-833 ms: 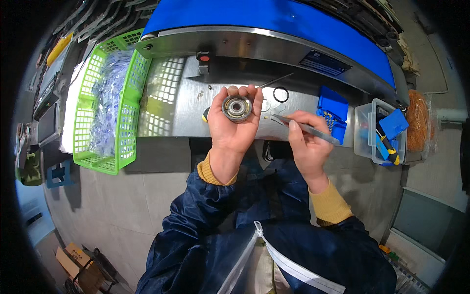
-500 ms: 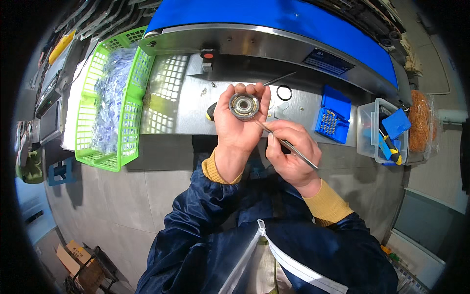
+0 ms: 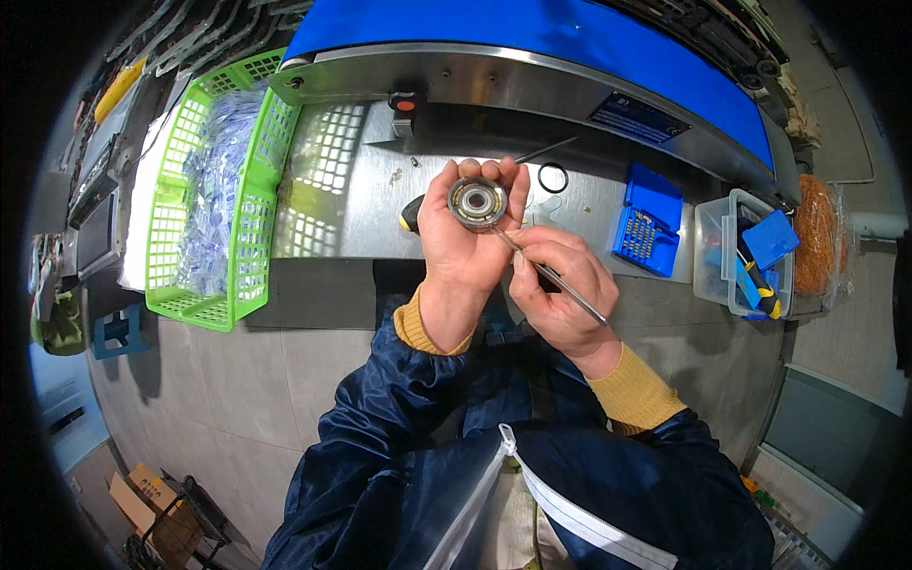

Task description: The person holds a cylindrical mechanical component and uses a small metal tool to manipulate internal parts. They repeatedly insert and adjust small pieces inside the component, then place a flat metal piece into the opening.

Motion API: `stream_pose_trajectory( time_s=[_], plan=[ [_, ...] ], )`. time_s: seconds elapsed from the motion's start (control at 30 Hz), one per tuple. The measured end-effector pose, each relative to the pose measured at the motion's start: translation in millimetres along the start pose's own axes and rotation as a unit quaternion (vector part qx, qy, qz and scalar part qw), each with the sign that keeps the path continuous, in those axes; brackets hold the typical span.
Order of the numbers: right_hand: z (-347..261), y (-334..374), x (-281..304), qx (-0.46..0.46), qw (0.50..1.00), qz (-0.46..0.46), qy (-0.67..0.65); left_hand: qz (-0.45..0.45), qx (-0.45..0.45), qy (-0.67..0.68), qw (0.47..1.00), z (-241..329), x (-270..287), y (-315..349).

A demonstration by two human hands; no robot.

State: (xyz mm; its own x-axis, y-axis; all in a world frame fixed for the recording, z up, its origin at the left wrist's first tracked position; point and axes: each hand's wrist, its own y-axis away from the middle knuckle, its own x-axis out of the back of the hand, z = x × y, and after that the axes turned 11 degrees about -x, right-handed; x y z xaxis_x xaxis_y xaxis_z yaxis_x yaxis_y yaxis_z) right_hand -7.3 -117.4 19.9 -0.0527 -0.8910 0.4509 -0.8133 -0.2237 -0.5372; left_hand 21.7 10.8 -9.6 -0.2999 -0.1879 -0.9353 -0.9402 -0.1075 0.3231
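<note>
- Dark label [image 3: 638,118] bore pale print on the metal frame [image 3: 532,84].
- Left hand [image 3: 464,255] cupped the bearing [image 3: 477,203] over its palm; right hand [image 3: 581,274] pinched tweezers [image 3: 575,296] near it.
- Steel bench [image 3: 366,220] overhung grey floor tiles [image 3: 237,380].

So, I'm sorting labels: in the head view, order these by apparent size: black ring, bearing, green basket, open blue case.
1. Green basket
2. Open blue case
3. Bearing, perhaps enlarged by nearness
4. Black ring

Bearing [image 3: 477,199] and tweezers [image 3: 576,292] are silver, cuffs [image 3: 636,388] yellow; the basket [image 3: 255,180] at the tabletop's [image 3: 366,223] left edge is latticed green, the front-edge case [image 3: 655,195] blue
</note>
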Motion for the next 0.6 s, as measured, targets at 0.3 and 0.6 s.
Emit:
stream_pose_trajectory(
  time_s=[0.3, 0.6],
  plan=[
    [-0.3, -0.8, -0.3, 0.005, 1.000, 0.001, 0.007, -0.052, 0.019, 0.026, 0.998, 2.3, 3.5, -1.5],
    [-2.6, -0.3, -2.4, 0.010, 1.000, 0.017, 0.007, -0.047, 0.023, 0.036, 0.998, 2.2, 5.1, -1.5]
  ],
)
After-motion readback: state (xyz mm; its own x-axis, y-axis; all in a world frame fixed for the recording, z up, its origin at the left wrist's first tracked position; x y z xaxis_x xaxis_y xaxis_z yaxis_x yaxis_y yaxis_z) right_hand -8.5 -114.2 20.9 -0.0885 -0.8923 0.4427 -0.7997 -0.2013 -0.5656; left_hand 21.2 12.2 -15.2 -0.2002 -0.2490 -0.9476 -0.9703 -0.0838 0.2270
